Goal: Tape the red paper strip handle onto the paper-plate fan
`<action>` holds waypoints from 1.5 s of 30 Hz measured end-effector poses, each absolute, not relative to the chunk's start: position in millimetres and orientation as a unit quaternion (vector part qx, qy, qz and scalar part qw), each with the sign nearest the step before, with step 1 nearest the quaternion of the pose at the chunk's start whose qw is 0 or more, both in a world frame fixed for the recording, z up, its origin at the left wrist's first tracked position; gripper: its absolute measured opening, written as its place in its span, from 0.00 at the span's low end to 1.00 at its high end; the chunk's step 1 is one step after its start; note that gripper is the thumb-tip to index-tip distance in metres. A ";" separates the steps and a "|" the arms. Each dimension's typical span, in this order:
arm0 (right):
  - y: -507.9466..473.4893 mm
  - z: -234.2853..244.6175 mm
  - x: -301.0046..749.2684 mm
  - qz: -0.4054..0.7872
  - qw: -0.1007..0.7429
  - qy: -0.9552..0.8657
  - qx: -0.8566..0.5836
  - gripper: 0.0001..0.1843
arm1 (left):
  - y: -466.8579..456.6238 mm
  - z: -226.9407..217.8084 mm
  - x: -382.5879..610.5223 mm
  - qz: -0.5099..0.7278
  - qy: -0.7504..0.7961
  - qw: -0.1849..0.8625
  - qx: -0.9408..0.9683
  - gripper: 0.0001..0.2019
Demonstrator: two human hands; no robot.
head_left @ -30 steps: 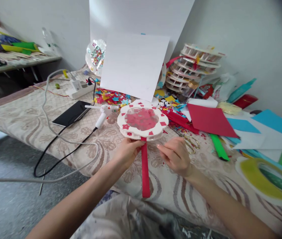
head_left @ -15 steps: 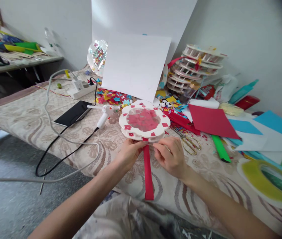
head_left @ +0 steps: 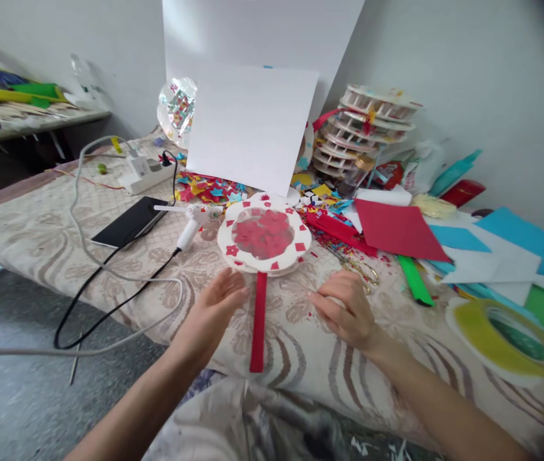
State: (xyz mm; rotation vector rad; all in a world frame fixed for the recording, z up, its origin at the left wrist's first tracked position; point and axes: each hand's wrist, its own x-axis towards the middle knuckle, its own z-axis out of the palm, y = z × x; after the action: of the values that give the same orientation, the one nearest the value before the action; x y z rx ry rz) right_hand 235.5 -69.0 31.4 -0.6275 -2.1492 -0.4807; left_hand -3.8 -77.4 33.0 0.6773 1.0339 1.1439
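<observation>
A round white paper fan (head_left: 264, 235) with a clear middle full of red paper bits and red squares round its rim lies flat on the patterned tablecloth (head_left: 60, 237). Its long red strip handle (head_left: 258, 321) points toward me. My left hand (head_left: 216, 307) hovers just left of the handle, fingers stretched and together, holding nothing. My right hand (head_left: 346, 308) rests to the right of the handle with the fingers loosely curled and nothing visible in them.
A white glue gun (head_left: 193, 221) with a black cord, a dark phone (head_left: 127, 221) and a power strip (head_left: 144, 173) lie to the left. Gold scissors (head_left: 362, 269), red paper (head_left: 399, 229), coloured scraps, stacked white fans (head_left: 372, 131) and a tape roll (head_left: 505, 333) fill the right. A white board (head_left: 252, 128) stands behind.
Both hands let go of the fan and drew back toward me. The fan now lies flat on the cloth with its handle tilted slightly left.
</observation>
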 end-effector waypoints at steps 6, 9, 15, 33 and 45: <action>-75.8 43.0 233.9 -0.200 0.403 -0.869 -0.206 0.12 | -101.2 50.8 0.3 0.425 0.463 0.612 0.479 0.17; -78.8 42.9 236.4 -0.201 0.401 -0.869 -0.209 0.13 | -94.3 50.3 16.4 0.371 0.422 0.683 0.466 0.17; -84.3 37.7 247.6 -0.199 0.381 -0.878 -0.213 0.15 | -86.7 44.6 32.8 0.364 0.401 0.719 0.435 0.12; -27.4 19.9 352.0 0.048 0.117 -0.702 -0.700 0.15 | -67.0 47.2 43.3 0.392 0.417 0.680 0.459 0.13; -62.7 31.7 342.8 0.501 0.344 -0.564 -0.559 0.23 | -57.3 45.9 46.7 0.409 0.404 0.684 0.450 0.14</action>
State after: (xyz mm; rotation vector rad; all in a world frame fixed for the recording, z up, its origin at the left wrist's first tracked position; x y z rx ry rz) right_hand 342.8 -62.7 31.7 -1.4531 -1.4646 1.3024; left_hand 46.7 -57.3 45.9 1.0076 0.9057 0.9163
